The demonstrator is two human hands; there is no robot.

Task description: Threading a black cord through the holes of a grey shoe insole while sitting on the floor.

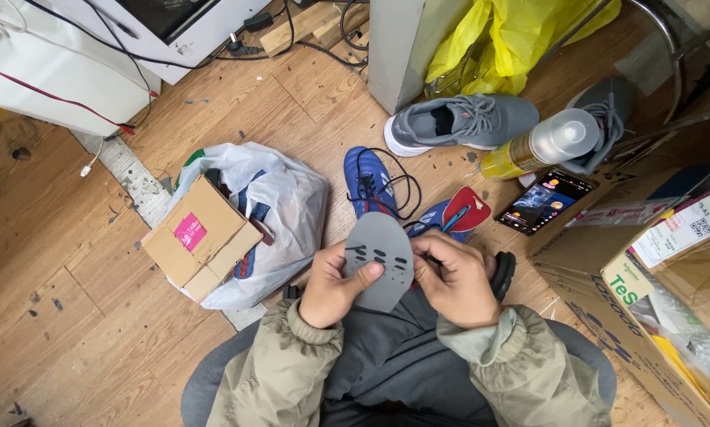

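Fingers of the left hand point(335, 289) and right hand point(453, 281) clamp a grey insole point(380, 261) between them. Beyond the fingers, a blue shoe point(368, 183) lies on the worn wooden floor point(54, 261); left sits a cardboard box point(201, 237).

An insole point(378, 257) is sitting between the left hand point(333, 291) and the right hand point(455, 281), above the person's lap. Just beyond it, a football boot point(368, 183) is lying on the wooden floor point(70, 316). To the left, a small cardboard box point(201, 239) is resting on a plastic bag point(284, 198). Farther off, a running shoe point(461, 122) is lying, with a spray can point(540, 144) and a smartphone point(546, 201) to its right. A large carton point(608, 300) is standing at the right edge.
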